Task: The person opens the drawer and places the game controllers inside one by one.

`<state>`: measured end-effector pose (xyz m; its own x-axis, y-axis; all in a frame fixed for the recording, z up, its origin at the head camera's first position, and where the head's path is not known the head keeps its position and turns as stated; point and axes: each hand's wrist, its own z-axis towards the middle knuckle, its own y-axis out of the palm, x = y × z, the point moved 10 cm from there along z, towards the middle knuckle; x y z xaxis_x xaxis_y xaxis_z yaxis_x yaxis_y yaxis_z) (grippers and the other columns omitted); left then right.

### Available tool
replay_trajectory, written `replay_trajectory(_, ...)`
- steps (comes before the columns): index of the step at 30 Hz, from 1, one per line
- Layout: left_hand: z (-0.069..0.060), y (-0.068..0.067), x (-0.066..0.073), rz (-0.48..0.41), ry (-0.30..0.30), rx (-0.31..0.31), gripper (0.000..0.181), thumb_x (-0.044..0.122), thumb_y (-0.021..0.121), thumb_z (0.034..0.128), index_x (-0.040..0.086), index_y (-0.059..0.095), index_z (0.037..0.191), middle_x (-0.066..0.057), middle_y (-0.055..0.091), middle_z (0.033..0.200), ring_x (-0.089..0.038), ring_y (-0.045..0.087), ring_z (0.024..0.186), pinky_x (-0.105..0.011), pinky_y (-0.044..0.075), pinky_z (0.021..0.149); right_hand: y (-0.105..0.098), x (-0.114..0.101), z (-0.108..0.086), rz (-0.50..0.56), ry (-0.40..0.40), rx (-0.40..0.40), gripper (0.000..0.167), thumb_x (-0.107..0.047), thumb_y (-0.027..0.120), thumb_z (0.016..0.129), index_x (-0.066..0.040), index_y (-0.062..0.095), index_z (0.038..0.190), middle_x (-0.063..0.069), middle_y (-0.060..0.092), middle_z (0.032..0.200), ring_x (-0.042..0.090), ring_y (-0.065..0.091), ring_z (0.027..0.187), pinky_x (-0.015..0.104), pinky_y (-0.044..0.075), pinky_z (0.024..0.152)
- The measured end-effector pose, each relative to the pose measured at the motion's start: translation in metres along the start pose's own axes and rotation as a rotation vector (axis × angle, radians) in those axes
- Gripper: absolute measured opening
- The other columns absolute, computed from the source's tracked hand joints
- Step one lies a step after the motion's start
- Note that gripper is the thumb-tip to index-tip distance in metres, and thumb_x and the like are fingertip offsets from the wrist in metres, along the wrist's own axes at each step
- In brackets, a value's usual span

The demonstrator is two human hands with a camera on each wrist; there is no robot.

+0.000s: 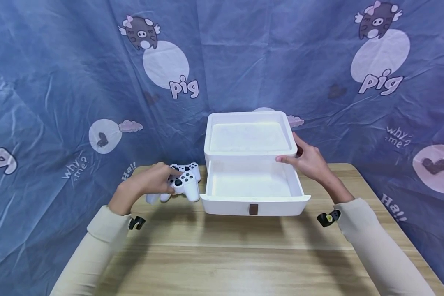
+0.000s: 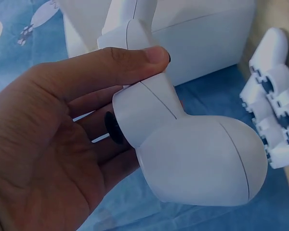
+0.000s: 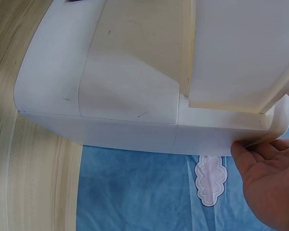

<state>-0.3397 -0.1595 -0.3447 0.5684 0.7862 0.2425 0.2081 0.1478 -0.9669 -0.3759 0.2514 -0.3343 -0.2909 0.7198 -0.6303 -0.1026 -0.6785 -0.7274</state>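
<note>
While the right hand (image 1: 312,162) braces the white drawer box (image 1: 250,155) at center right, the left hand (image 1: 153,179) has a white game controller (image 1: 191,191), just left of the pulled-out drawer (image 1: 225,207). Left: thumb on one side, fingers on the other, pinching the body. Right: thumb at the front corner under the upper tray's lip, fingers along the side, clasping that corner.

Step in hand reads as handling the controller while steadying the box. To do it well: grip the body near its middle, stay off the thumbsticks, hold it level. Brace the box lightly; a hard sideways push would likely skid it on the bench (image 1: 244,267).

Around it: a second white controller (image 1: 196,169) sits just behind the held one, partly hidden; can't tell whether they touch. Easy to snag. Drawer's left wall is the near obstacle, and the upper tray overhangs the drawer's rear. Brown pull tab (image 1: 253,209) is at the drawer front, lower center. Patterned blue cloth (image 1: 262,49) backs everything, filling the upper frame.
</note>
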Motion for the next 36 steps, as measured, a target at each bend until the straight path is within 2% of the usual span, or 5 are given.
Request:
replay_trajectory(5,-0.001,-0.012,0.0,0.034,-0.04,0.002,0.061,0.011,0.083,0.079,0.006,0.071,0.138,0.007,0.047,0.067,-0.008,0.034,0.057,-0.026,0.033,0.057,0.0,0.001,0.0,-0.003,0.003,-0.002,0.113,-0.057,0.082,0.089,-0.015,0.016,0.171,0.029,0.068,0.137,0.041,0.071,0.117,0.055,0.059,0.091)
replay_trajectory(12,-0.001,-0.027,0.007,0.04,-0.019,0.009,0.06,0.011,0.082,0.0794,0.008,0.071,0.139,0.005,0.064,0.076,-0.009,0.042,0.059,-0.028,0.039,0.059,0.002,0.001,0.0,-0.006,0.005,-0.007,0.113,-0.057,0.082,0.09,-0.016,0.016,0.172,0.029,0.068,0.137,0.041,0.072,0.115,0.053,0.059,0.089)
replay_trajectory(19,-0.004,-0.043,0.012,0.022,-0.02,0.016,0.06,0.01,0.079,0.0814,0.007,0.07,0.141,0.008,0.042,0.064,-0.008,0.037,0.055,-0.029,0.037,0.056,0.0,-0.001,0.0,-0.008,0.002,0.0,0.112,-0.057,0.082,0.09,-0.017,0.018,0.172,0.029,0.068,0.135,0.041,0.072,0.114,0.053,0.059,0.088)
replay_trajectory(26,-0.005,-0.058,0.019,0.007,-0.018,0.033,0.061,0.01,0.076,0.0815,0.009,0.069,0.142,0.009,0.042,0.063,-0.007,0.038,0.053,-0.028,0.038,0.056,0.0,-0.001,0.0,-0.016,0.009,-0.003,0.112,-0.057,0.082,0.09,-0.018,0.017,0.172,0.029,0.068,0.136,0.041,0.071,0.114,0.054,0.059,0.09)
replay_trajectory(36,-0.003,-0.069,0.035,-0.013,0.003,0.027,0.064,0.013,0.077,0.0842,0.008,0.065,0.146,0.007,0.045,0.063,-0.006,0.039,0.051,-0.03,0.043,0.058,-0.001,-0.004,0.0,-0.032,-0.004,0.007,0.109,-0.055,0.082,0.09,-0.018,0.02,0.172,0.028,0.07,0.131,0.038,0.071,0.108,0.051,0.058,0.086)
